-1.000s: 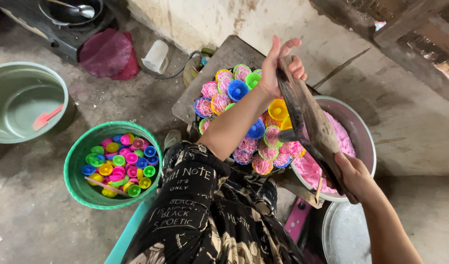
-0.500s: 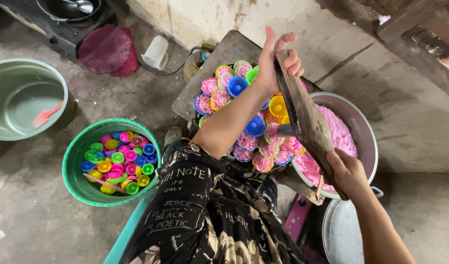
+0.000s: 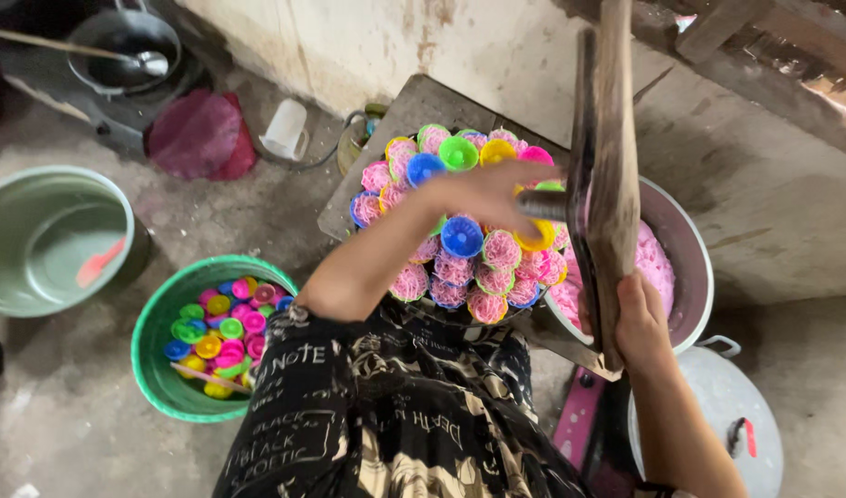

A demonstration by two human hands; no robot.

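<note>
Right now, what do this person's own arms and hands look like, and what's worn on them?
Both forearms are bare, and the left hand and right hand have no gloves. A black short sleeve with pale printed lettering ends near the left elbow. No rings or watch show.

soft daylight | faint shadows | left hand (image 3: 483,195) motion-blurred | edges stretched
</note>
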